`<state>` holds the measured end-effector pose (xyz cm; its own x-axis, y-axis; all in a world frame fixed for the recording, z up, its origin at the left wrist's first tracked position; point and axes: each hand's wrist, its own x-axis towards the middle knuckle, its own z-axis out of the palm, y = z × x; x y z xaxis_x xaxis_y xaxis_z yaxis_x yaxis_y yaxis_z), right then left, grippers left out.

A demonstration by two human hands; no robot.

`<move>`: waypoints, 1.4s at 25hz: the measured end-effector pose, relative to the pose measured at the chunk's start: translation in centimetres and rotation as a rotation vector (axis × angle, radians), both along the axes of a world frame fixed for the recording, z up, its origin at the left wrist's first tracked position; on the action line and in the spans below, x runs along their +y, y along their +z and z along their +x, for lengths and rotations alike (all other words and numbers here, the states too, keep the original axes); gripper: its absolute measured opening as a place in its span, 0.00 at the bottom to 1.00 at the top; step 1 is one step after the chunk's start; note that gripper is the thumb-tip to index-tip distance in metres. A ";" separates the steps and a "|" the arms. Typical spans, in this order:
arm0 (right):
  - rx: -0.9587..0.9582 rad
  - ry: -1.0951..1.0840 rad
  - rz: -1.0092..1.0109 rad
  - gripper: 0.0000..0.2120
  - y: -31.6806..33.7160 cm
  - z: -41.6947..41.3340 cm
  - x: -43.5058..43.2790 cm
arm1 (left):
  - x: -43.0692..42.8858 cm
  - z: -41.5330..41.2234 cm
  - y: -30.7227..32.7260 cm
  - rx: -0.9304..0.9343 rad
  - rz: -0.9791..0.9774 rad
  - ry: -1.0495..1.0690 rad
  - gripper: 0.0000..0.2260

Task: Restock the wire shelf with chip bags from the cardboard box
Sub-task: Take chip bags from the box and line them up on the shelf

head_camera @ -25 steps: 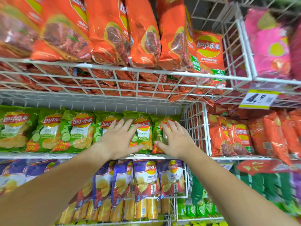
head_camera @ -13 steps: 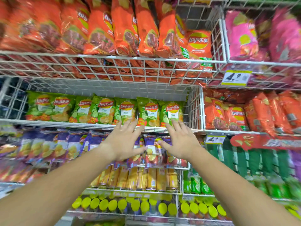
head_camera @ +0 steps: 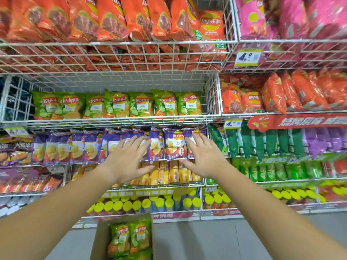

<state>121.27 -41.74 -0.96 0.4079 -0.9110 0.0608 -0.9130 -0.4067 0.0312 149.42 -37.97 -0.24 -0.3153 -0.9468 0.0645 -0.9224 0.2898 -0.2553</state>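
Observation:
A row of several green chip bags (head_camera: 116, 106) stands upright in the white wire shelf (head_camera: 112, 120) at mid-height. Below on the floor, an open cardboard box (head_camera: 102, 239) holds more green chip bags (head_camera: 129, 239). My left hand (head_camera: 126, 160) and my right hand (head_camera: 203, 158) are stretched out in the air with fingers spread, holding nothing. Both hands hover in front of the purple bags one level below the green row, well above the box.
Orange bags (head_camera: 112, 17) fill the top basket and pink bags (head_camera: 293, 17) sit to its right. Purple bags (head_camera: 75, 147) and orange cans (head_camera: 169, 173) fill the lower levels, with yellow-lidded cans (head_camera: 131, 205) beneath. A 4.9 price tag (head_camera: 247, 57) hangs at upper right. Grey floor (head_camera: 197, 241) lies beside the box.
Both hands have drawn back and down from the green bags, empty. The view has pulled back and tilted down, bringing the cardboard box into sight.

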 end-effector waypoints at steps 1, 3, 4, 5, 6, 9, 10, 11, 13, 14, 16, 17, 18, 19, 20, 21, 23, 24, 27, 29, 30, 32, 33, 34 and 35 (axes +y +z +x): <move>0.002 0.002 0.002 0.41 -0.1 0.7 0.8 | 0.9 0.9 -0.2 0.007 0.010 -0.001 0.43; 0.004 -0.002 -0.002 0.42 -0.8 2.6 2.1 | 2.5 3.1 -0.8 0.011 0.031 0.002 0.41; 0.004 -0.003 -0.001 0.43 -1.3 4.3 2.8 | 3.4 5.0 -1.1 0.015 0.046 0.010 0.41; 0.006 -0.004 0.009 0.44 -2.0 6.1 3.5 | 4.2 6.9 -1.4 0.017 0.060 0.016 0.42; 0.008 -0.004 0.027 0.46 -2.8 8.2 4.3 | 5.2 9.0 -1.9 0.017 0.069 0.020 0.42; 0.015 0.001 0.083 0.46 -5.2 15.3 6.7 | 8.3 16.0 -3.6 0.001 0.126 0.043 0.43; 0.011 -0.004 0.091 0.46 -5.9 17.4 7.3 | 9.1 17.9 -4.2 -0.005 0.138 0.050 0.44; 0.008 -0.005 0.103 0.46 -6.6 19.2 7.9 | 9.7 19.5 -4.7 -0.010 0.145 0.053 0.45; 0.010 -0.007 0.143 0.46 -8.2 22.9 8.9 | 10.8 22.7 -5.9 -0.015 0.167 0.052 0.44; 0.021 -0.008 0.161 0.45 -8.9 24.4 9.5 | 11.1 23.9 -6.6 -0.020 0.176 0.054 0.43; 0.046 0.002 0.190 0.42 -10.4 26.6 10.3 | 11.7 25.6 -8.0 -0.009 0.210 0.074 0.41; 0.056 0.004 0.205 0.41 -10.9 27.3 10.4 | 11.7 26.1 -8.8 0.011 0.240 0.084 0.41; 0.065 0.005 0.227 0.42 -11.4 27.8 10.4 | 11.6 26.3 -9.5 0.034 0.267 0.089 0.40; 0.067 0.007 0.244 0.42 -11.9 28.2 10.4 | 11.5 26.3 -10.2 0.055 0.281 0.090 0.40; 0.064 0.011 0.250 0.42 -12.4 28.4 10.2 | 11.3 26.3 -10.9 0.064 0.286 0.087 0.41; 0.062 0.017 0.253 0.42 -13.2 28.5 9.9 | 11.0 26.2 -11.8 0.064 0.292 0.086 0.42; 0.055 0.023 0.273 0.42 -15.3 28.5 9.1 | 10.3 26.0 -13.6 0.068 0.313 0.089 0.43; 0.052 0.025 0.291 0.41 -16.5 28.5 8.5 | 9.8 25.8 -14.8 0.067 0.336 0.095 0.44; 0.060 0.024 0.377 0.41 -20.9 28.3 6.4 | 8.4 24.8 -18.4 0.069 0.402 0.122 0.48; 0.058 0.016 0.428 0.41 -24.5 28.2 5.2 | 7.5 24.3 -21.7 0.091 0.423 0.142 0.45; 0.065 0.017 0.448 0.41 -26.7 28.2 4.7 | 7.1 24.2 -23.9 0.092 0.436 0.148 0.42; 0.066 0.021 0.500 0.40 -31.5 28.2 4.0 | 6.2 24.0 -29.0 0.072 0.470 0.155 0.38; 0.061 0.014 0.537 0.40 -34.1 28.2 3.8 | 5.8 24.0 -31.8 0.069 0.487 0.169 0.38; 0.060 0.004 0.566 0.40 -36.8 28.3 3.8 | 5.4 24.0 -34.6 0.064 0.503 0.183 0.38; 0.066 -0.004 0.587 0.40 -39.2 28.4 3.8 | 5.0 24.1 -36.9 0.060 0.520 0.183 0.38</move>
<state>149.71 -37.97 -40.18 0.3904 -0.7862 -0.4790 -0.9183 -0.3699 -0.1414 173.49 -32.96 -37.15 -0.1525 -0.8977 -0.4133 -0.9781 0.1971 -0.0672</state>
